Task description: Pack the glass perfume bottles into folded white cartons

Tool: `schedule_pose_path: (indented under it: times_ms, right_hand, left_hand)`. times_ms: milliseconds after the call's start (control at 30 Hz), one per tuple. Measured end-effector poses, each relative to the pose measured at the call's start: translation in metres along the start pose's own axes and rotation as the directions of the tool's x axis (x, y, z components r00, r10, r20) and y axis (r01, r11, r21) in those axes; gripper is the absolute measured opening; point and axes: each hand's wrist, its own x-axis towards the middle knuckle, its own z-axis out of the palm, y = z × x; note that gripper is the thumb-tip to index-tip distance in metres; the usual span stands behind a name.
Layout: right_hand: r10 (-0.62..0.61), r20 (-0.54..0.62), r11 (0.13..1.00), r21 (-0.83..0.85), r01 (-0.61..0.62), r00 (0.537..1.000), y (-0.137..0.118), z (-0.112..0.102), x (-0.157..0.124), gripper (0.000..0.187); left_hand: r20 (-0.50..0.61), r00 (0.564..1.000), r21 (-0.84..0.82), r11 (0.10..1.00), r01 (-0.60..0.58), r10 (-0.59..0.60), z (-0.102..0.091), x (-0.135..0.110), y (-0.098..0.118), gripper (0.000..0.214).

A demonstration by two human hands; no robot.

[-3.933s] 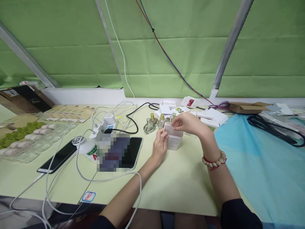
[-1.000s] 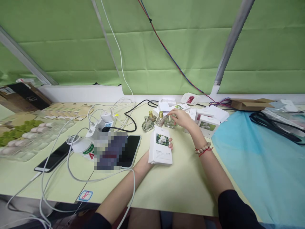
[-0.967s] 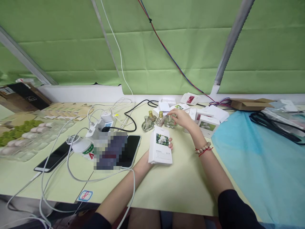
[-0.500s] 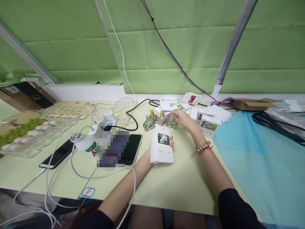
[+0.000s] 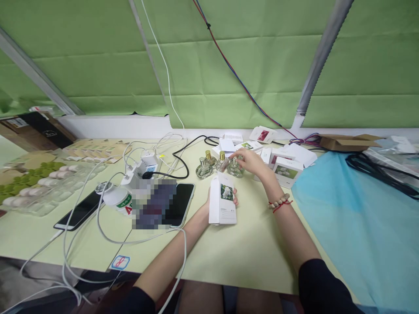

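Observation:
My left hand (image 5: 206,210) is wrapped around a white box (image 5: 224,207) with a white-flower picture, holding it tilted above the table. Its fingertips show at the box's right edge; the palm is behind it. My right hand (image 5: 250,162) reaches to the small glass bottles, its fingers closed around the top of the rightmost perfume bottle (image 5: 235,170), which stands on the table. Beside that are a gold-capped bottle (image 5: 222,162), another gold-capped bottle (image 5: 209,158) behind, and a silver-capped bottle (image 5: 204,170) on the left.
White flower-print boxes (image 5: 286,171) lie behind and right of my right hand. To the left are a phone (image 5: 183,203), a power strip (image 5: 139,172), a white bottle (image 5: 118,198), looping white cables (image 5: 67,218) and an egg tray (image 5: 42,200). Blue sheeting (image 5: 356,226) covers the right side.
The white box in my left hand has turned a little, so more of its left side shows. My right hand stays at the same perfume bottle.

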Motion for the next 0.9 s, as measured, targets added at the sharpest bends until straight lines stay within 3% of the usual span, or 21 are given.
schedule_pose_path:
  times_ms: [167, 467, 733, 833, 900]
  right_hand:
    - [0.034, -0.126, 0.999, -0.028, -0.038, 0.992, 0.0, 0.004, 0.001, 0.035]
    - [0.078, 0.022, 0.994, -0.072, -0.076, 0.997, -0.002, 0.008, 0.0, 0.038]
    - [0.016, -0.056, 0.996, -0.086, -0.021, 0.998, -0.009, 0.011, -0.001, 0.04]
    - [-0.07, -0.106, 0.994, -0.087, 0.061, 0.992, -0.017, 0.02, 0.0, 0.04]
    - [-0.132, -0.076, 0.987, -0.106, 0.124, 0.988, -0.023, 0.026, 0.001, 0.043]
  left_hand:
    - [0.103, 0.982, 0.128, 0.982, 0.142, -0.155, -0.006, 0.009, -0.007, 0.037]
    - [0.226, 0.942, 0.229, 0.954, 0.195, -0.247, -0.016, 0.011, -0.008, 0.035]
    - [0.304, 0.86, 0.329, 0.892, 0.31, -0.41, -0.008, 0.014, -0.017, 0.032]
    - [0.309, 0.886, 0.28, 0.923, 0.264, -0.346, 0.005, 0.007, -0.02, 0.029]
    - [0.285, 0.919, 0.215, 0.953, 0.215, -0.272, 0.014, 0.001, -0.021, 0.023]
